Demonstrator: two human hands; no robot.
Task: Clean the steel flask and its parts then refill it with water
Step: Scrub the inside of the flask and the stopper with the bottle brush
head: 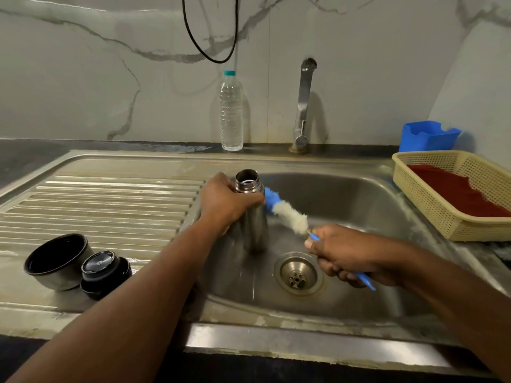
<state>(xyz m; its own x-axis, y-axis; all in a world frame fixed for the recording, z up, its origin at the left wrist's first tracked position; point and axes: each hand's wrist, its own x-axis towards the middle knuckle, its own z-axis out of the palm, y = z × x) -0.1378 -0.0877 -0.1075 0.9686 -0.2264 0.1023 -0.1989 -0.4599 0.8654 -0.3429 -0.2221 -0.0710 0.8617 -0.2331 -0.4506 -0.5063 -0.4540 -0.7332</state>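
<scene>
Flask (253,214) is held upright over the sink (359,205) at frame centre, mouth open, gripped round the neck by the left hand (228,201). Brush (287,212) is held by its blue handle in the curled right hand (345,257), blue-and-white head laid against the flask's outer shoulder. Cup (56,262) and stopper (103,273) are seen lower left on the drainboard (110,194), touching each other.

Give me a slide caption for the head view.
Left hand holds the open steel flask over the sink; right hand scrubs its outside with a bottle brush.
</scene>
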